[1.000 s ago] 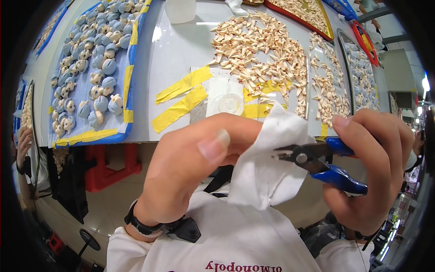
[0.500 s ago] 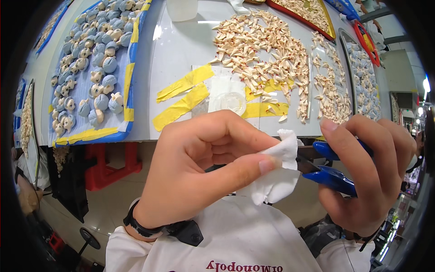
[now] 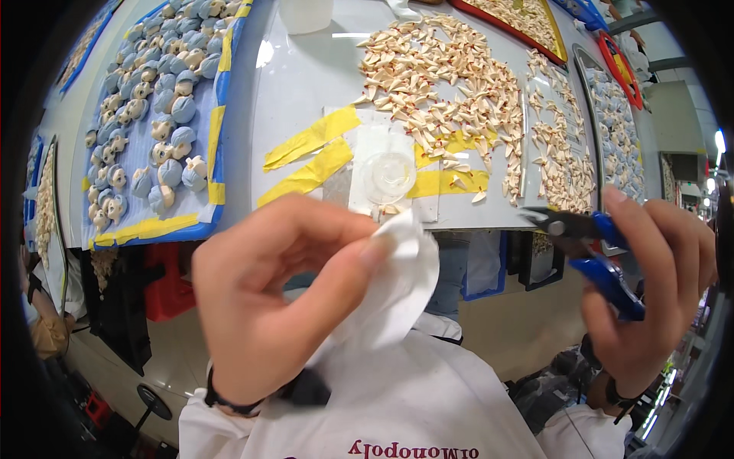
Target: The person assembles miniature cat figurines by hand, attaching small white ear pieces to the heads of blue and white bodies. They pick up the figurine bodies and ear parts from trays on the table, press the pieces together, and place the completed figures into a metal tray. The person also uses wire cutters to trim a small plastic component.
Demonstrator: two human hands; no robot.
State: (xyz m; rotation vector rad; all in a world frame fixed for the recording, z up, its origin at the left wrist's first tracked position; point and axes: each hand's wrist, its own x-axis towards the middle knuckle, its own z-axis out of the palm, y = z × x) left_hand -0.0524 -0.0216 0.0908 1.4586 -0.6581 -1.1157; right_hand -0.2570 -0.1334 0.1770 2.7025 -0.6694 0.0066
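My left hand pinches a crumpled white tissue or cloth between thumb and forefinger, in front of the table edge. To the right, my right hand is wrapped round the blue handles of diagonal cutters. Their jaws point left, apart from the white piece. Behind my left hand, a small clear round dish rests on white paper. Beyond it spreads a pile of small cream pointed pieces with red tips.
A blue tray with blue-and-cream figure heads stands at the left. Another tray of similar parts is at the right. Yellow tape strips cross the table. A red-rimmed tray and a pale cup are at the back.
My left hand has moved left with the white piece. The cutters have pulled away to the right from it; their jaws now show fully. Both hands are farther apart.
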